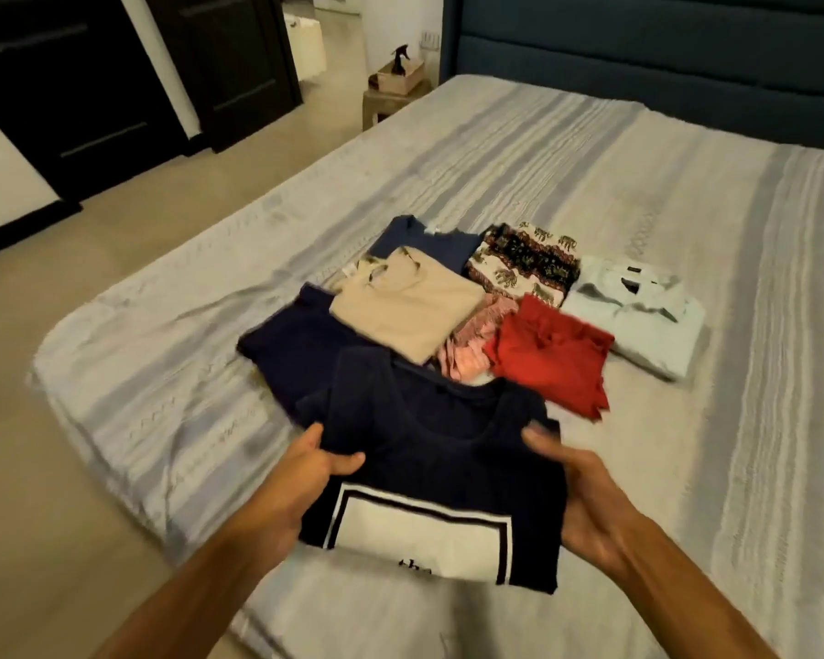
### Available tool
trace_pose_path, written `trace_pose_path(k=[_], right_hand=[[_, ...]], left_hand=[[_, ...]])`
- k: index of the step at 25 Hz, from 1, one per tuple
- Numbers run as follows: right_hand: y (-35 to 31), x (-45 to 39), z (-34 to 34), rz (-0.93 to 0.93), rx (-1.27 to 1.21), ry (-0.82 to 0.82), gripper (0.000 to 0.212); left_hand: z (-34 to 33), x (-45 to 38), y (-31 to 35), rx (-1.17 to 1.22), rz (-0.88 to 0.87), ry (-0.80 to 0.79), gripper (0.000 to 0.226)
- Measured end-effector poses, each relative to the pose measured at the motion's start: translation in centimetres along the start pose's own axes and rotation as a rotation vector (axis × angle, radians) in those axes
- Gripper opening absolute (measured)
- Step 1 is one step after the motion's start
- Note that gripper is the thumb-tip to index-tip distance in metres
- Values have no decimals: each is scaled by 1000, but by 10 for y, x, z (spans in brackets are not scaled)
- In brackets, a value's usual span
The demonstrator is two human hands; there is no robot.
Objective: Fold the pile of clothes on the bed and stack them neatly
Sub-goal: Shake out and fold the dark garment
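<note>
Head view. Bed [591,173] runs diagonally, covered in a pale grey striped spread; its near-left corner is rounded and drops to a beige floor [115,221]. Open spread lies to the right of the clothes and far toward the dark blue headboard [662,54]. Floor is bare between the bed's left edge and the dark wardrobe [91,88]. Small side table [391,104] stands by the far-left corner of the bed.

Folded clothes sit mid-bed, close together: navy garment [291,340] at left, beige top [407,309] partly over a blue one [419,237], elephant-print piece [524,261] far centre, red top [550,359], striped pink cloth [467,347] between beige and red, pale blue collared shirt [638,321] at right, just beside the red one.

Folded navy T-shirt with white print panel [429,492] is held nearest, above the near edge of the bed, overlapping the navy garment in view.

Left hand [305,473] grips the shirt's left edge, thumb on top, fingers [348,461] curled. Right hand [581,482] holds the right edge, thumb over the fabric, fingers underneath and hidden. Both forearms reach in from the near edge, angled inward.
</note>
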State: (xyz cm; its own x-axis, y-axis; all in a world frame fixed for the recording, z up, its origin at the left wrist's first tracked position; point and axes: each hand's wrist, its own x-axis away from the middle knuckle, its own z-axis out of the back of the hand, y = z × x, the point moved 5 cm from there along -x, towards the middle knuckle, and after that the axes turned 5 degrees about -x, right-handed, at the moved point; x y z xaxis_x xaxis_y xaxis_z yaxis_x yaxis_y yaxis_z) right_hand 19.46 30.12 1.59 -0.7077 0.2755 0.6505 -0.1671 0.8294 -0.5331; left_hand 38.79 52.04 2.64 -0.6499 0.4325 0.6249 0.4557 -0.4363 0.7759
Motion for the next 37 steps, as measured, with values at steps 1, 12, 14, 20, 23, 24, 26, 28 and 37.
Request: trace_pose_path(k=[1, 12, 14, 20, 23, 24, 26, 28, 37], right_hand=[[-2, -14, -17, 21, 115, 33, 44], [-180, -195, -140, 442, 278, 439, 45], [-220, -242, -148, 512, 280, 497, 41], [-301, -348, -167, 560, 278, 623, 41], [-330, -391, -170, 575, 292, 663, 40], [-339, -405, -169, 577, 300, 680, 40], [-355, -433, -161, 578, 296, 741, 38], [-367, -461, -145, 582, 292, 810, 36], [-276, -559, -82, -8, 1080, 1156, 108]], left_hand=[[18, -18, 18, -13, 7, -16, 61], [65, -236, 255, -135, -133, -181, 36], [58, -294, 292, -147, -180, -225, 34], [38, -430, 365, -146, -220, -269, 37], [28, -489, 378, -127, -206, -293, 31], [23, -508, 382, -116, -203, -304, 30], [11, -550, 389, -49, -198, -353, 28], [-4, -596, 382, 4, -175, -365, 27], [12, -689, 263, -490, -107, 29, 95]])
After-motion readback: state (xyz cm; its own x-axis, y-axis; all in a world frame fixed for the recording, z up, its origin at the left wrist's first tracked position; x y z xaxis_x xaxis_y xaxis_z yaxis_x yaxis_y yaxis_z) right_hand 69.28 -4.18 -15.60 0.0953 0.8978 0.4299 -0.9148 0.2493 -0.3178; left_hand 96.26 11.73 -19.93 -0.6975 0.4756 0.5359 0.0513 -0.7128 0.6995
